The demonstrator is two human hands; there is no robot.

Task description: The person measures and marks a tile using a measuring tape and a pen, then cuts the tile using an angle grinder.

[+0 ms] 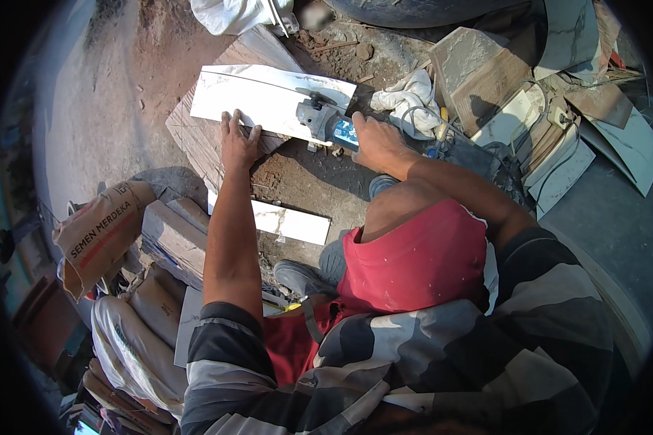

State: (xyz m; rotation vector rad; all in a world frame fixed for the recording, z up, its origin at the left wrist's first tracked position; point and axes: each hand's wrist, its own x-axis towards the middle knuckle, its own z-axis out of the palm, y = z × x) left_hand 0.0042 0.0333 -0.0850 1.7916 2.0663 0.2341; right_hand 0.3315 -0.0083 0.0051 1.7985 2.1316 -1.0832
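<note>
A long white tile [250, 94] lies across wood-patterned tiles [192, 141] on the ground, with a dark curved line along its far part. My left hand [239, 143] rests on the tile's near edge, fingers spread, holding nothing. My right hand [381, 146] is wrapped round the blue body of an angle grinder [343, 133]. The grinder's grey head lies over the tile's right part, by the near edge. Its disc is mostly hidden, so I cannot tell whether it touches the tile. Closer to me, a narrow white tile strip [297, 223] lies on the dirt.
A crumpled white cloth [410, 101] and a cable lie right of the grinder. Broken tiles [479, 80] and an electrical socket [559, 118] are piled farther right. At left stand a brown paper cement bag [105, 232] and stacked tile pieces [174, 235]. My shoe [297, 277] is near the strip.
</note>
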